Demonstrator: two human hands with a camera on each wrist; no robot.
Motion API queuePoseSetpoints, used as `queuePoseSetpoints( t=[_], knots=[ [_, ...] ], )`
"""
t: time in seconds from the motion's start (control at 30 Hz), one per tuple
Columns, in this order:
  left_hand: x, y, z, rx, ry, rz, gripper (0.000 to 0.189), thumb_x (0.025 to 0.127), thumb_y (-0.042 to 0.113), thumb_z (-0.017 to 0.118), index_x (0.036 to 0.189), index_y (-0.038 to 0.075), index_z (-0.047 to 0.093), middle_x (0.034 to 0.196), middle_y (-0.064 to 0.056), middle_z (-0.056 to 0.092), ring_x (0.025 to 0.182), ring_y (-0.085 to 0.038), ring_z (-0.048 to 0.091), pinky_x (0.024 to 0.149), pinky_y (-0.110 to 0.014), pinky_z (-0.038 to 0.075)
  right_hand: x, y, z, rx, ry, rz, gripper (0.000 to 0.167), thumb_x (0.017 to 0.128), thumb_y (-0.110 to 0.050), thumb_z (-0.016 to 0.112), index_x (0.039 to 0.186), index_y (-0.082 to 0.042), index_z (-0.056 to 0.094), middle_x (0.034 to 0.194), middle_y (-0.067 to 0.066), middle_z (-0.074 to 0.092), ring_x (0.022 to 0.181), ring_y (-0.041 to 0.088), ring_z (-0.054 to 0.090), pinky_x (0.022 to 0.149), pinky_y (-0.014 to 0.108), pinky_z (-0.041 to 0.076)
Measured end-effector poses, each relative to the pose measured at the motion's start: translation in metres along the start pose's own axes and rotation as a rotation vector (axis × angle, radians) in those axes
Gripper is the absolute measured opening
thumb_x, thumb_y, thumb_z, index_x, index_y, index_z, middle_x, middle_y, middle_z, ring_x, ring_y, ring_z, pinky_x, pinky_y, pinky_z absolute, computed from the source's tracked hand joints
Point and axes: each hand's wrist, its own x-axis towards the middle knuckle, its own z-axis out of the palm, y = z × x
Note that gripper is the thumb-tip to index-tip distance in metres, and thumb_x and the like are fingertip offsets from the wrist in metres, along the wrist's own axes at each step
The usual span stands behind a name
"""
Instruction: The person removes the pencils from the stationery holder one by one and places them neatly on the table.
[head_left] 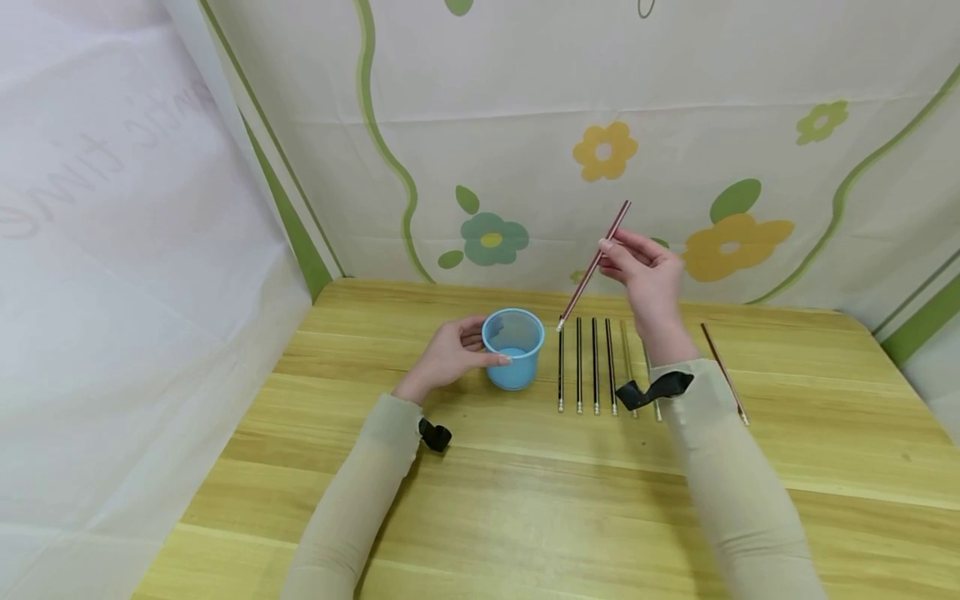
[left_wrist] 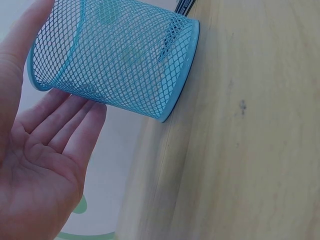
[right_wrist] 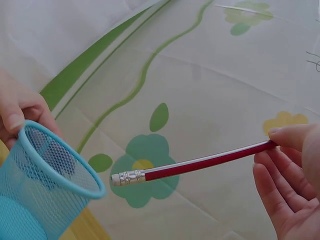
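My left hand (head_left: 450,354) holds a light blue mesh pencil cup (head_left: 513,371) by its side, thumb at the near rim and the other fingers around the far side. In the left wrist view the cup's base is close to the tabletop and the fingers lie along the mesh (left_wrist: 120,55). Raised to the right of the cup, my right hand (head_left: 652,279) pinches a dark red pencil (head_left: 594,265) between thumb and fingertips. The pencil slants down to the left, its white eraser end (right_wrist: 119,179) lowest, beside and outside the cup's rim in the right wrist view.
Several black pencils (head_left: 596,367) lie in a row right of the cup, eraser ends toward me. Beyond them are lighter pencils (head_left: 627,358), partly behind my right wrist, and a reddish-brown pencil (head_left: 723,371). A flowered curtain (head_left: 525,150) hangs behind the wooden table (head_left: 525,500).
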Motion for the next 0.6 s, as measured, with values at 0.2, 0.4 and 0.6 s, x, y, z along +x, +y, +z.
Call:
queuePoseSetpoints(
  t=[0.2, 0.4, 0.6],
  knots=[
    [0.001, -0.001, 0.0, 0.001, -0.004, 0.005, 0.067, 0.082, 0.006, 0.087, 0.14, -0.004, 0.055, 0.132, -0.018, 0.062, 0.119, -0.031, 0.062, 0.1, -0.031, 0.052, 0.0, -0.003, -0.015, -0.002, 0.017, 0.001, 0.053, 0.084, -0.011, 0.085, 0.129, 0.007, 0.065, 0.102, 0.013, 0.074, 0.083, 0.021, 0.073, 0.08, 0.034, 0.061],
    [0.001, 0.0, 0.0, 0.001, -0.005, 0.005, 0.067, 0.082, 0.007, 0.087, 0.14, -0.004, 0.055, 0.133, -0.018, 0.062, 0.12, -0.031, 0.062, 0.1, -0.032, 0.052, 0.0, -0.004, -0.03, -0.01, 0.032, 0.008, 0.048, 0.085, -0.01, 0.085, 0.127, 0.004, 0.068, 0.102, 0.012, 0.074, 0.083, 0.02, 0.073, 0.08, 0.033, 0.061],
    [0.001, 0.0, -0.001, 0.007, -0.004, 0.004, 0.067, 0.082, 0.007, 0.088, 0.14, -0.004, 0.055, 0.133, -0.019, 0.061, 0.12, -0.033, 0.062, 0.1, -0.032, 0.052, -0.001, -0.001, -0.049, 0.014, 0.039, -0.002, 0.046, 0.085, -0.003, 0.082, 0.128, 0.006, 0.067, 0.102, 0.011, 0.074, 0.081, 0.019, 0.074, 0.077, 0.032, 0.062]
  ],
)
